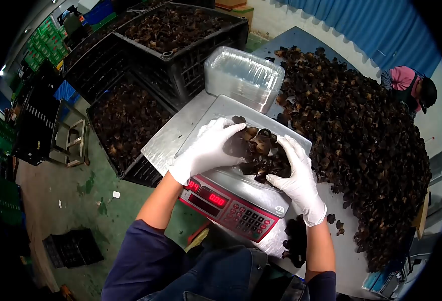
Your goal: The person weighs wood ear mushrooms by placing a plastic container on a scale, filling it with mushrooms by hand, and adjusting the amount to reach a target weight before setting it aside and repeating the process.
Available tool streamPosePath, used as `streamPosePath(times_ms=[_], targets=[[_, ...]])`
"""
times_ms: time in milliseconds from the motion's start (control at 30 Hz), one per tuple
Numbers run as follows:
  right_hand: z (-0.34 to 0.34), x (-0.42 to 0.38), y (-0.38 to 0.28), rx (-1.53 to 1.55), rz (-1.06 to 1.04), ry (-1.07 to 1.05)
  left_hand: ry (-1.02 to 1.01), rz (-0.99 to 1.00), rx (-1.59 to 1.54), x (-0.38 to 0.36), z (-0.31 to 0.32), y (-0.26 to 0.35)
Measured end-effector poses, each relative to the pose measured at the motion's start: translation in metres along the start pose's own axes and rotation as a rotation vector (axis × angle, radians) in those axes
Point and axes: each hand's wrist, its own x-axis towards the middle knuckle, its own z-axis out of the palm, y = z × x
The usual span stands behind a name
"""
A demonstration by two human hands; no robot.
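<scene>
Dark brown wood ear mushrooms (259, 145) lie heaped in a clear plastic tray (231, 176) on the metal pan of a red electronic scale (231, 208). My left hand (213, 148), in a white glove, curls around the heap from the left, its thumb and fingers against the mushrooms. From the right, my gloved right hand (298, 175) cups the same heap, fingertips at its far edge and thumb at the near edge. Red digits glow on the scale's display. Behind the pan stands a stack of clear plastic trays (243, 75).
A large mound of mushrooms (351, 135) covers the table at right, with a person (409, 88) beyond it. Black crates (181, 60) full of mushrooms stand at left. Loose mushrooms (296, 241) lie near my right forearm. A black crate (73, 248) sits on the green floor.
</scene>
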Motion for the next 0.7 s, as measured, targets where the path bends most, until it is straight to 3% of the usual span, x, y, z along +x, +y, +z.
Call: streamPosePath(times_ms=[67,200,300,500,567,700], targets=[[0.007,-0.002,-0.005,0.061,0.024,-0.016,-0.052,-0.038,-0.019,-0.003,-0.001,0.002],[0.020,-0.001,-0.007,-0.150,-0.128,0.012,0.046,0.087,-0.021,-0.012,0.009,-0.008],[0.008,0.001,-0.001,-0.038,-0.091,0.068,0.117,0.059,0.038,-0.020,0.002,-0.003],[0.000,-0.012,0.016,0.516,0.049,0.287,0.385,-0.108,-0.410,-0.022,-0.008,-0.023],[0.004,-0.017,0.022,0.662,0.086,0.340,0.398,-0.137,-0.311,-0.022,-0.017,-0.026],[0.000,-0.027,0.035,0.577,0.199,0.434,0.476,-0.243,-0.436,-0.022,-0.014,-0.033]])
